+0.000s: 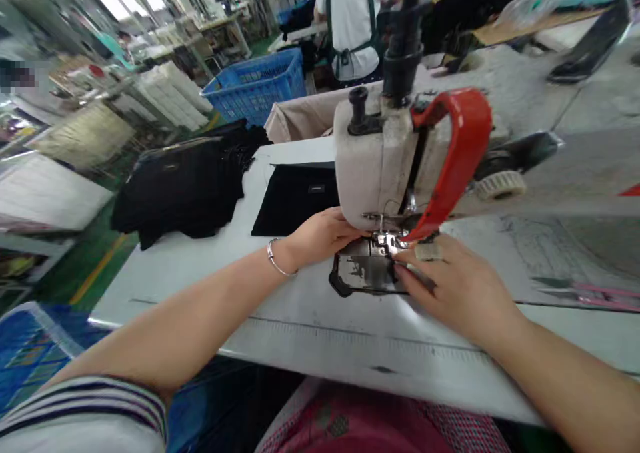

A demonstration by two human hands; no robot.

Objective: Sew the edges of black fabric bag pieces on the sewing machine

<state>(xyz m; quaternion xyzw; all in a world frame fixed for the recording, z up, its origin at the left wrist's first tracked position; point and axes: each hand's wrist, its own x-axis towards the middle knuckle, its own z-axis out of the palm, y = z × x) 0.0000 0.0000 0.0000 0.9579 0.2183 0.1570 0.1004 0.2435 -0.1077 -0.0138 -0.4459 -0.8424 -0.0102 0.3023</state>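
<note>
A sewing machine [363, 166] with a red lever guard [467, 146] stands in front of me. My left hand [320, 235], a bracelet at its wrist, reaches to the left side of the presser foot [386, 243]. Its fingers are drawn together, the tips partly behind the machine head. On the foot's right side my right hand [457, 290] has thumb and fingers closed by the metal needle plate [365, 271]. Whatever either hand pinches is too small or hidden to make out. Just behind my left hand lies a flat black fabric piece [295, 203] with a small label.
A stack of black fabric pieces [187, 183] sits at the table's left edge. Pink-handled snips [600, 294] lie to the right. Beyond the table are a blue crate [260, 86], a beige cloth-lined bin [300, 120] and a person in an apron [353, 26].
</note>
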